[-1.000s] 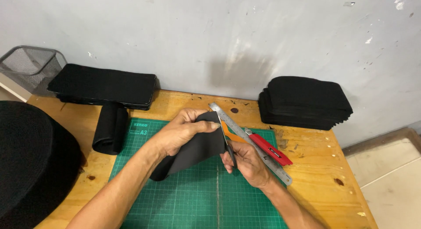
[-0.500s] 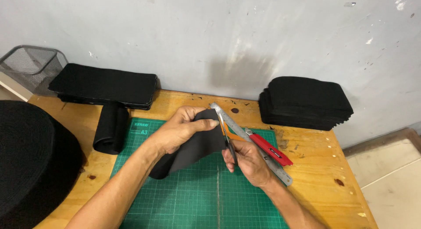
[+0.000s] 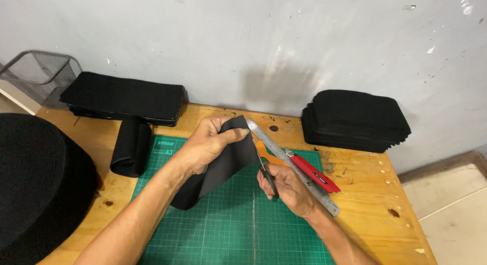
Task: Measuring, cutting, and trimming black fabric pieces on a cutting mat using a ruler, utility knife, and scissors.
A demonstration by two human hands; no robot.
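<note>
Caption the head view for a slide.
Left hand holds black fabric strip; right hand snips it with scissors.

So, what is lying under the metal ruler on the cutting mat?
Under the metal ruler an orange-handled tool partly shows on the green cutting mat, beside a red utility knife. The ruler hides the rest of the orange tool.

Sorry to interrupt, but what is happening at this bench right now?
A person holds a strip of black fabric up over a green cutting mat with the left hand. The right hand works small scissors at the strip's edge. A steel ruler and a red utility knife lie on the mat beside it. Stacks of black pieces sit by the wall, a black roll to the left.
</note>
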